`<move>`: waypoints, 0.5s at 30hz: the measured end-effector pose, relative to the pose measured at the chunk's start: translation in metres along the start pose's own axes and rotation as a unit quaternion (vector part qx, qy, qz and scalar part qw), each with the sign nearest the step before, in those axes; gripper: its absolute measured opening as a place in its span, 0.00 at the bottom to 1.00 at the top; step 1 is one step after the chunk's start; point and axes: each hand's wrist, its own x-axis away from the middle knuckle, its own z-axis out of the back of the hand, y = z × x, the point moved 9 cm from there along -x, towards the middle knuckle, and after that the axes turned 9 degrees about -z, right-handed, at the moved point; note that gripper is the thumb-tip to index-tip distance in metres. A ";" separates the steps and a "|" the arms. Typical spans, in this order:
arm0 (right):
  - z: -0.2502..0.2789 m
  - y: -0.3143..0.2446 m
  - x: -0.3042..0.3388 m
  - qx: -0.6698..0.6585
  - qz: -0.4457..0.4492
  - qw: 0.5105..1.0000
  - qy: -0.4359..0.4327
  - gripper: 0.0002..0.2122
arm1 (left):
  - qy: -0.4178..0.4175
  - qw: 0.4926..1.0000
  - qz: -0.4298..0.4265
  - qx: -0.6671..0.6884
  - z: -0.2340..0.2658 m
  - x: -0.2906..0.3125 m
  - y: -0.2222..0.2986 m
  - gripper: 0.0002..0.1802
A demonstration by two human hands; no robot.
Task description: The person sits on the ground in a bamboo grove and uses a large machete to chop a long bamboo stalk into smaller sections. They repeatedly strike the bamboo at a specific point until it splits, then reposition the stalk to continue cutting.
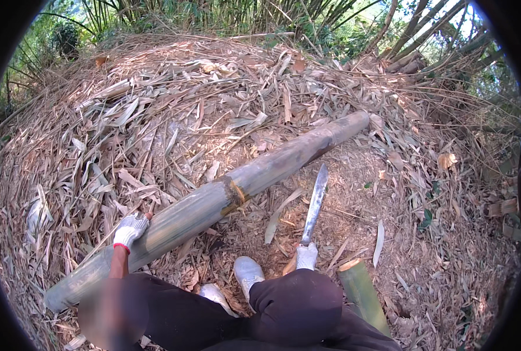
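A thick bamboo pole (pixel 196 212) lies slantwise on the ground, from the near left to the far right. Around its middle, a chopped notch (pixel 236 192) shows pale yellow wood. My left hand (pixel 131 230), in a white glove with a red cuff, grips the pole's far edge left of the notch; a bare fingertip sticks out, the other fingers are partly hidden. In my right hand (pixel 306 256), also white-gloved, is a machete (pixel 315 205). Its long blade points up and away, apart from the pole and on the near side of it. My right knee partly hides that hand.
A short green bamboo piece (pixel 363 295) with a cut end lies right of my knee. My light-coloured shoe (pixel 248 274) is close to the pole. Dry leaves and bamboo sheaths (pixel 126 111) cover the ground; bamboo clumps (pixel 430 29) stand behind.
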 end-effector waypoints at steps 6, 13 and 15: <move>-0.040 -0.144 0.080 0.211 0.342 0.915 0.041 0.27 | -0.101 0.988 0.047 0.105 -0.056 -0.041 -0.085 0.28; -0.253 -0.157 0.166 -0.296 -0.253 0.668 -0.635 0.30 | -0.161 0.976 0.018 0.149 -0.020 -0.020 -0.014 0.28; -0.265 -0.156 0.181 -0.315 -0.306 0.644 -0.626 0.28 | -0.142 0.974 0.083 0.158 -0.018 -0.007 -0.030 0.36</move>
